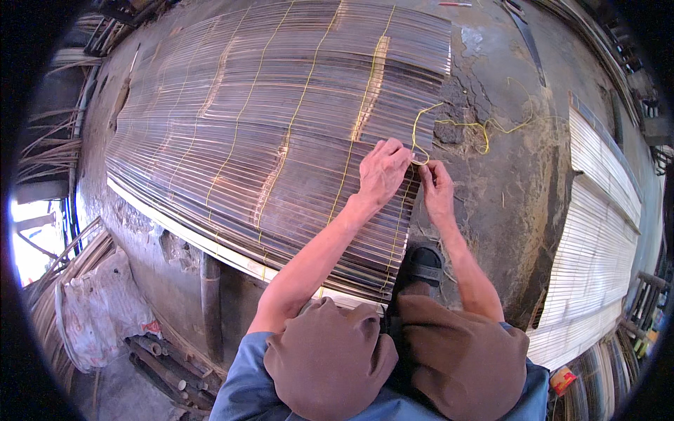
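A large mat of thin slats (pixel 302 105) lies spread on the floor in front of me, tied across with several rows of yellow cord. At its right edge my left hand (pixel 382 172) is closed in a pinch on the yellow cord (pixel 415 133), which loops up loosely above the fingertips. Close beside it, my right hand (pixel 438 188) has thumb and forefinger pressed together where the same cord meets the edge slats. The exact spot between the fingertips is too small to make out. From there the cord's loose length trails right over the floor.
A paler slatted mat (pixel 593 245) lies to the right. A long dark blade-like tool (pixel 525 38) and a red-and-white pen-like stick (pixel 455 4) lie at the far right. My sandalled foot (pixel 425 265) is beside the mat. Lower left are a whitish sack (pixel 105 309) and bamboo poles (pixel 165 368).
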A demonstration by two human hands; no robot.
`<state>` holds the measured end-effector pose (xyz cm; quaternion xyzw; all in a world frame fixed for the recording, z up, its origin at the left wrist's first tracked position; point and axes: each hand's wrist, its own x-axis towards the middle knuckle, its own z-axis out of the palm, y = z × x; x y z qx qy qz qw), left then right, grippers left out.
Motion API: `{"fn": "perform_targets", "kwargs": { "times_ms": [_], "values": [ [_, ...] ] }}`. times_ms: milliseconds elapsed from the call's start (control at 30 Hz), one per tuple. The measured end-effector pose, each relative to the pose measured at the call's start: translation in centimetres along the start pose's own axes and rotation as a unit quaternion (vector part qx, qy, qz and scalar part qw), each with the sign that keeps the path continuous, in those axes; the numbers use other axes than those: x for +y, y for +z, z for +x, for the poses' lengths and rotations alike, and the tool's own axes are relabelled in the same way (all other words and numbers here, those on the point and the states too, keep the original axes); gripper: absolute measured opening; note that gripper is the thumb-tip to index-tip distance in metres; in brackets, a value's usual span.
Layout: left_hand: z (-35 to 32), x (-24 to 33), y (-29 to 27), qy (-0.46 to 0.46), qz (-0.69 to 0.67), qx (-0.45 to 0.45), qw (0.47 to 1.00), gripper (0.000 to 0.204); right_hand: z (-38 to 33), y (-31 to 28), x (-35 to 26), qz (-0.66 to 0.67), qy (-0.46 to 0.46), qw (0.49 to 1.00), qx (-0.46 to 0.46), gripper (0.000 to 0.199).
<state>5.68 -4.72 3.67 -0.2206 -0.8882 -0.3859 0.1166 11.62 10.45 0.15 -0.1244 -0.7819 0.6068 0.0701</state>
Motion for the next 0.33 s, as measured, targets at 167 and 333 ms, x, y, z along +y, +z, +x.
{"fn": "perform_targets", "kwargs": {
  "times_ms": [167,333],
  "values": [
    [-0.4,-0.4,0.4,0.033,0.036,-0.022,0.999,0.010,-0.8,0.4,0.3,-0.031,0.026,0.999,0.035,0.018],
    [-0.2,-3.4,2.2,-0.004,-0.085,-0.005,0.996,0.005,0.6,-0.5,1.5,-0.045,0.079,0.996,-0.018,0.027]
  ]
}}
